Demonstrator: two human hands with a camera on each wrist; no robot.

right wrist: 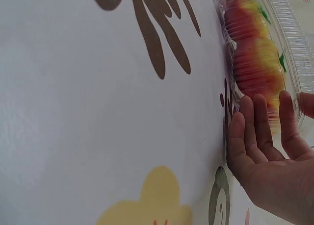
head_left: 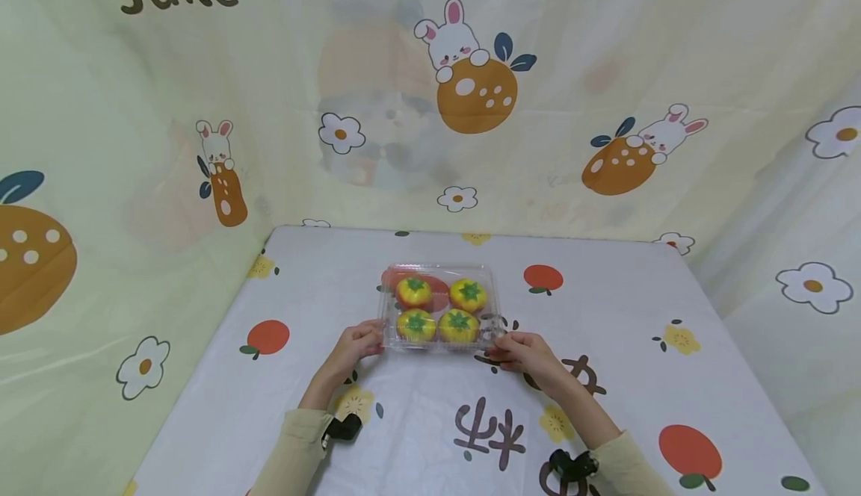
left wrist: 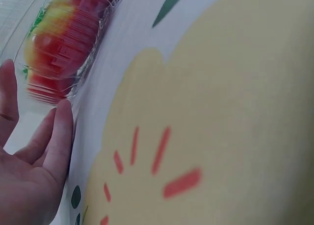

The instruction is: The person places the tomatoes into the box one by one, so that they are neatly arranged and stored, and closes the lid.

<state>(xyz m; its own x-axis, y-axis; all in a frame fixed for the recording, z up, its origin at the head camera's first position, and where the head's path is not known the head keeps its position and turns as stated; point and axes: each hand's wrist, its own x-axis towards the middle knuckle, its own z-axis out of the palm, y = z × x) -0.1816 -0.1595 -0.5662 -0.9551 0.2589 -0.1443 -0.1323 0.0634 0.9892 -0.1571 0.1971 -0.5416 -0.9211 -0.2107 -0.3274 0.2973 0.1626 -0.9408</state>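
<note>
A clear plastic clamshell box [head_left: 433,345] stands near the middle of the table. Inside are several round red-and-yellow fruits [head_left: 415,325] with green leafy tops, seen from the side in both wrist views. My left hand [head_left: 359,344] holds the box at its left front corner; in the left wrist view its fingers [left wrist: 62,137] reach the box's lower edge, and its thumb is out of sight. At the right front corner, my right hand [head_left: 528,354] pinches the rim between thumb and index finger. Its other fingers [right wrist: 248,127] extend loosely beside the box.
A white tablecloth [head_left: 417,421] printed with fruit, flowers and dark lettering covers the table. Behind it hangs a cream curtain [head_left: 282,70] with rabbit and orange prints, which continues along the left side. Dark wrist cameras [head_left: 344,427] sit at both cuffs.
</note>
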